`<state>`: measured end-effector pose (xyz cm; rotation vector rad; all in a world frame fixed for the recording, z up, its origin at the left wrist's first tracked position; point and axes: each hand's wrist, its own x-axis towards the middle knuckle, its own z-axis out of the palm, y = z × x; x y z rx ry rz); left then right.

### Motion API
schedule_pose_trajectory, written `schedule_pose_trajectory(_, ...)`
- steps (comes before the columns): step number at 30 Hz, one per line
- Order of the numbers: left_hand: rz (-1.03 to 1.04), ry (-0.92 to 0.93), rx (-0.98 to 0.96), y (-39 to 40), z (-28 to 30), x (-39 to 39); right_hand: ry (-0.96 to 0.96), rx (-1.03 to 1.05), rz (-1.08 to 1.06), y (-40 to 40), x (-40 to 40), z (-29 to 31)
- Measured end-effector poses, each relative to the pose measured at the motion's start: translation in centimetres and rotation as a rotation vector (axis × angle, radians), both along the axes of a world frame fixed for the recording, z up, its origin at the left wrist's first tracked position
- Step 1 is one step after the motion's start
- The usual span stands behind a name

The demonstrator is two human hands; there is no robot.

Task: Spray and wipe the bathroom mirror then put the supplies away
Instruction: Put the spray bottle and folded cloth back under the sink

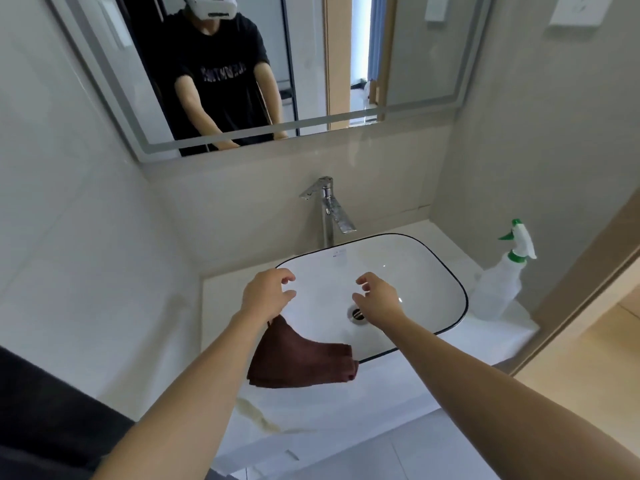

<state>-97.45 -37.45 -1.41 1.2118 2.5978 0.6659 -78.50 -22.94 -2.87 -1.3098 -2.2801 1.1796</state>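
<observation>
Brown terry-like cloth (301, 358), folded, lies draped over the near rim of the sink (462, 299), part on the bench (346, 403), one corner reaching up under your left hand (266, 292). Whether that corner is pinched or only beneath the palm cannot be told. Left hand fingers are loosely curled; your right hand (379, 297) hovers over the basin near the drain (356, 313), fingers half spread, holding nothing.

Judgement: cloth is soft, limp and light. Take it by the bunched middle, not one corner, or it unfolds and trails.

Spray bottle (498, 285) stands upright on the bench at the far right, just beside the sink, well apart from both hands. Translucent plastic, probably light (fill level unreadable) and slick if wet. Grip the neck below the green-and-white trigger, which is the secure hold. Mirror (346, 46) hangs above the tap (329, 206).
</observation>
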Motion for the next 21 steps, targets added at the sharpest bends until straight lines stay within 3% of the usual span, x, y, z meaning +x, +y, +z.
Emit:
schedule_pose_trajectory(4, -0.013, 0.033, 0.116, 3.1, -0.2, 1.7, 0.062, 0.045, -0.112, 2.0, 2.6, 1.4)
schedule_pose_trajectory(10, -0.191, -0.002, 0.201, 11.0, -0.1, 7.6, 0.121, 0.075, -0.264, 5.6, 8.7, 2.6)
schedule_pose_trajectory(16, -0.345, -0.088, 0.204, 19.8, -0.9, 14.8, 0.141, 0.042, -0.497, 10.1, 15.9, 1.0)
schedule_pose_trajectory(21, -0.466, -0.147, 0.079, 27.8, -1.8, 21.4, 0.105, -0.027, -0.761, 14.6, 20.9, -2.5)
